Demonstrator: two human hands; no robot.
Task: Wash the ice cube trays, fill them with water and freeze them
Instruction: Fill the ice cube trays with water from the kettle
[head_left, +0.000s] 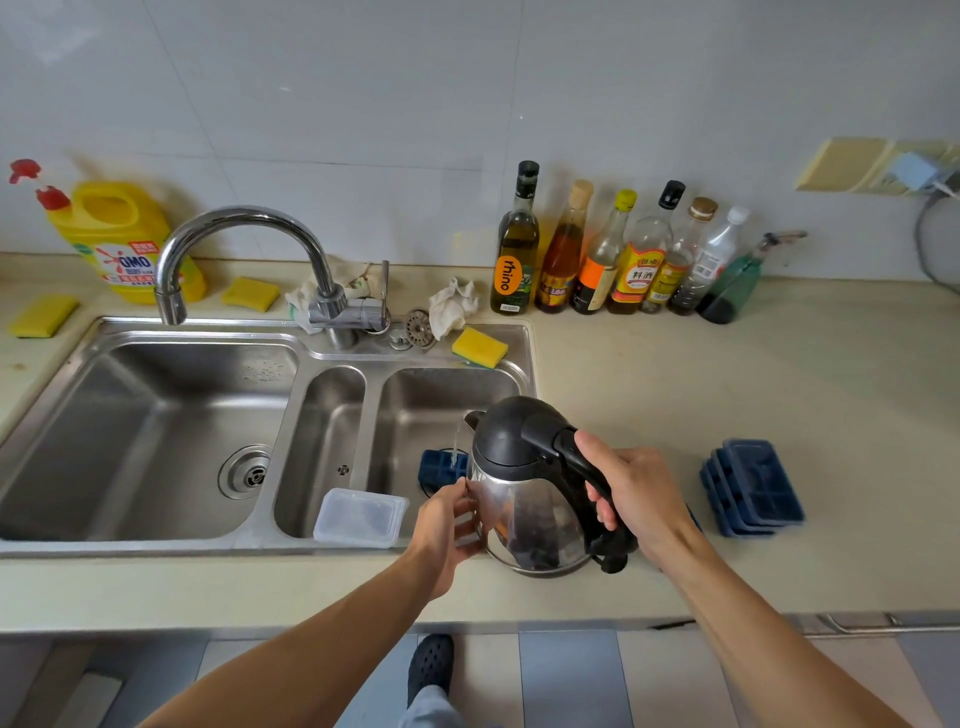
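My right hand (641, 499) grips the black handle of a steel kettle (524, 499) with a black lid, tilted to the left over the right sink basin (447, 405). A thin stream of water runs from its spout onto a blue ice cube tray (439, 466) in that basin, mostly hidden behind the kettle. My left hand (449, 525) touches the kettle's steel side with relaxed fingers. A stack of blue ice cube trays (753, 486) lies on the counter to the right of the kettle.
A clear plastic lid or box (361, 517) rests on the sink's front rim. The faucet (244, 254) arches over the large left basin (150, 431). Yellow sponges (479, 347), rags, a detergent jug (122, 239) and several bottles (618, 260) line the back.
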